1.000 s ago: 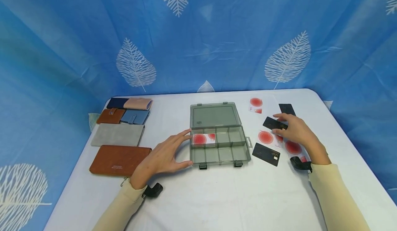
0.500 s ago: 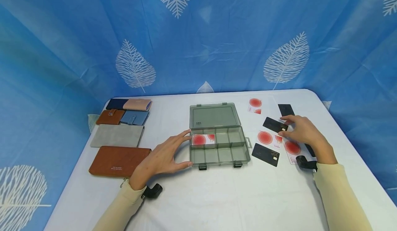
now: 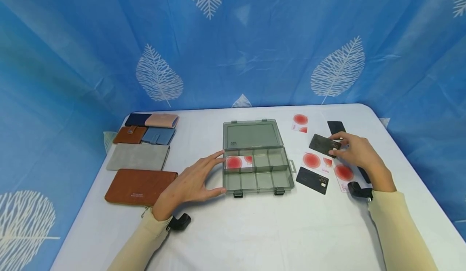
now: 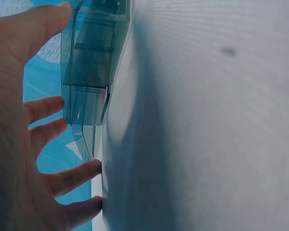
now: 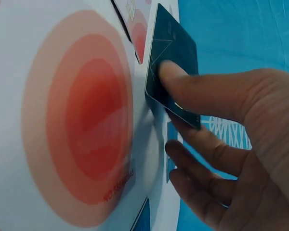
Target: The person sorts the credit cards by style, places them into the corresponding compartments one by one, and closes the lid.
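My right hand [image 3: 358, 153] pinches a black VIP card [image 3: 322, 145] by its right end, thumb on one face and fingers behind. In the right wrist view this card [image 5: 176, 53] is tilted up off the table. The straight, spread fingers and thumb of my left hand [image 3: 193, 182] rest against the left side of a green see-through compartment box [image 3: 253, 136]. Its lid lies open toward the back, and a white card with a red circle [image 3: 234, 162] sits in the left of its back row. The left wrist view shows the box wall [image 4: 89, 62] at the fingertips.
Around the right hand lie another black VIP card [image 3: 312, 180], a black card farther back [image 3: 335, 128] and several red-circle cards [image 3: 312, 160]. At left are a brown wallet [image 3: 140, 186], a grey wallet [image 3: 138, 157] and several smaller wallets [image 3: 158, 136]. A blue curtain hangs behind.
My right hand first shifted a little right along the black card, then took hold of its end and raised it from the table. The left hand and the box have stayed put.
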The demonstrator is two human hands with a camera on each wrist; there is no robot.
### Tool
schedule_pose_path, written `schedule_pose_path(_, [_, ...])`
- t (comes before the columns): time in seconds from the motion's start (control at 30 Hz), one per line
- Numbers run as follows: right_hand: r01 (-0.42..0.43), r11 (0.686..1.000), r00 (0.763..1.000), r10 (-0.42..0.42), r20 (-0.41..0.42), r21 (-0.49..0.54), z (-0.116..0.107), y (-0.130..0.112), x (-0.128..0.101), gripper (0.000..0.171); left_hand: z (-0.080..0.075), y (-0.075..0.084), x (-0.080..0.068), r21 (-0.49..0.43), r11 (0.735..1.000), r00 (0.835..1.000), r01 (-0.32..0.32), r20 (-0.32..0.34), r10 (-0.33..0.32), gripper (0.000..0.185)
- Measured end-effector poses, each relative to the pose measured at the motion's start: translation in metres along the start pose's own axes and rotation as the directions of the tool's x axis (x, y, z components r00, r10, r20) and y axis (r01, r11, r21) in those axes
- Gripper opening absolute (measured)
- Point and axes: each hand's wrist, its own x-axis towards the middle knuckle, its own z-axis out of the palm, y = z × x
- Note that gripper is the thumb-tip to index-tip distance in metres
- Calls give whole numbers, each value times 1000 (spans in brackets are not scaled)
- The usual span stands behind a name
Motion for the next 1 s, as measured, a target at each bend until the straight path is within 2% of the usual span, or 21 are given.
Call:
schedule_pose_path(0.17, [61, 998, 988, -59, -139, 15, -2, -8, -2, 40, 0, 0, 2, -5, 1000, 1000, 3, 5, -3, 90])
schedule_pose_path(0.23, [107, 994, 974, -100, -203, 24, -2, -14, -4, 37, 0, 0, 2, -7, 1000, 1000, 7, 11, -7, 91])
schedule_pose_path(0.37, [192, 980, 946, -170, -276, 53, 0, -30, -8, 37, 0, -1, 0, -6, 1000, 1000, 12, 10, -12, 91])
schedule_pose_path(0.6, [297, 952, 914, -262, -309, 73, 5, -60, -16, 34, 1, -2, -1, -6, 1000, 1000, 12, 10, -12, 91])
schedule_pose_path(0.77, [391, 917, 883, -348, -316, 82, 10, -77, -20, 36, 1, -2, -1, -4, 1000, 1000, 14, 13, -13, 92])
schedule_pose_path(1.0, [476, 870, 854, -421, -305, 133, 22, -103, -27, 35, 0, -1, 0, -9, 1000, 1000, 15, 15, -14, 92])
